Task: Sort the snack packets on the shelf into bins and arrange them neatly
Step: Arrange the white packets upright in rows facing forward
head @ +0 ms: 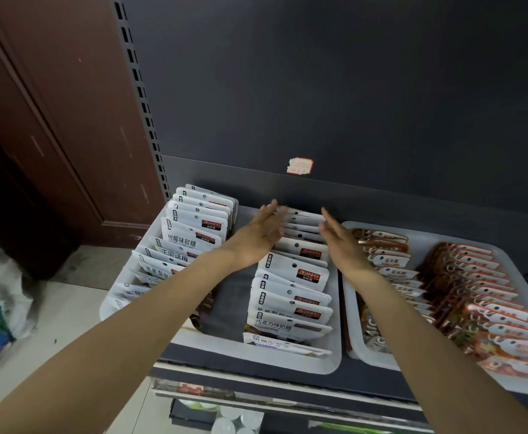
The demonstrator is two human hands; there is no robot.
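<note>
White snack packets (291,278) carried red-and-black logo labels and black lettering. The bins (334,361) were white. Orange-red packets (475,296) showed white tops. The shelf back panel (319,89) was dark grey.

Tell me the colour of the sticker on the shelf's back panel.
The sticker is cream with a red border, seen in the head view.

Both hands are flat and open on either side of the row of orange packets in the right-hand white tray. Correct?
Not quite. The head view shows the left hand and right hand open, flanking the row of white packets in the left white tray, not the orange ones.
</note>
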